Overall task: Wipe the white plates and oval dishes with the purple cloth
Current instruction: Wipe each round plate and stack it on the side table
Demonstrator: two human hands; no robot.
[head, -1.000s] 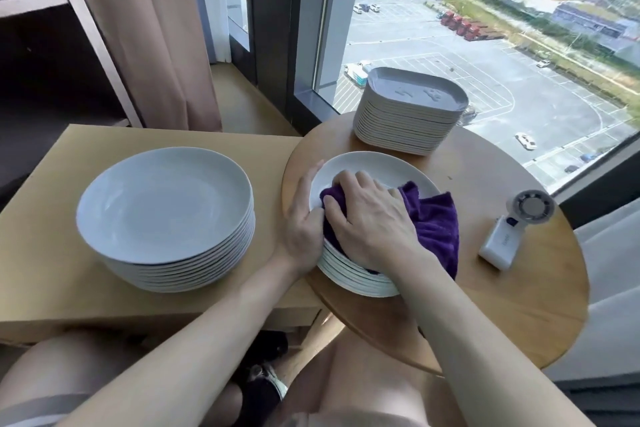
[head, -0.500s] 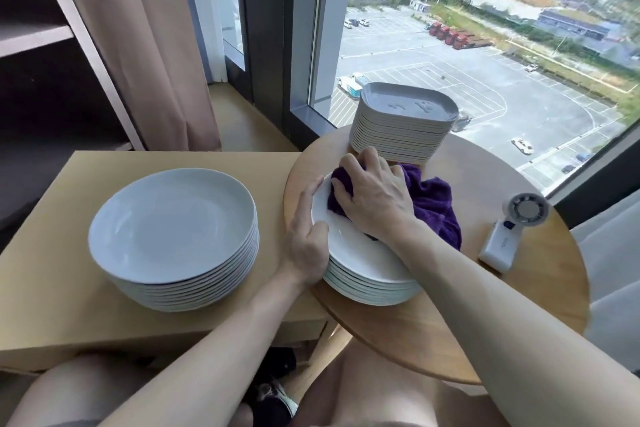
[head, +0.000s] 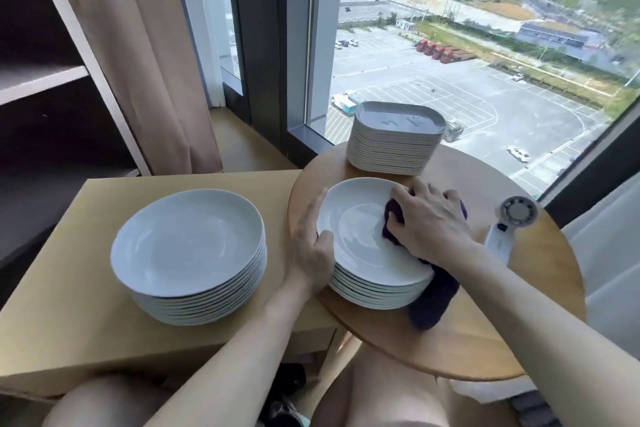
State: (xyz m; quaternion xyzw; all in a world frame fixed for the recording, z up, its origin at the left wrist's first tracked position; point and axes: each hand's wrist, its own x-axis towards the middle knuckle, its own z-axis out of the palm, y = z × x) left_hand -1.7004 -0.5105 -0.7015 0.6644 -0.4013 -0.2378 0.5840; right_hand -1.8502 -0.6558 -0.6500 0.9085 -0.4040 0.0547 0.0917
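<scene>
A stack of white round plates (head: 356,236) stands on the round wooden table (head: 485,329). My right hand (head: 427,218) presses the bunched purple cloth (head: 433,298) onto the right side of the top plate; the cloth's tail hangs over the stack's right edge. My left hand (head: 310,243) grips the left rim of the top plate, thumb on the rim. A second stack of white round plates (head: 188,243) sits on the rectangular table to the left. A stack of oval dishes (head: 394,142) stands at the round table's far edge.
A white handheld fan (head: 509,229) lies on the round table right of my right hand. The rectangular light wood table (head: 69,315) abuts the round one. A curtain, dark shelves and a large window stand behind. My knees are below the tables.
My right hand and the cloth slid from the top plate's far left side to its right side, baring most of the plate. My left hand stayed on the left rim.
</scene>
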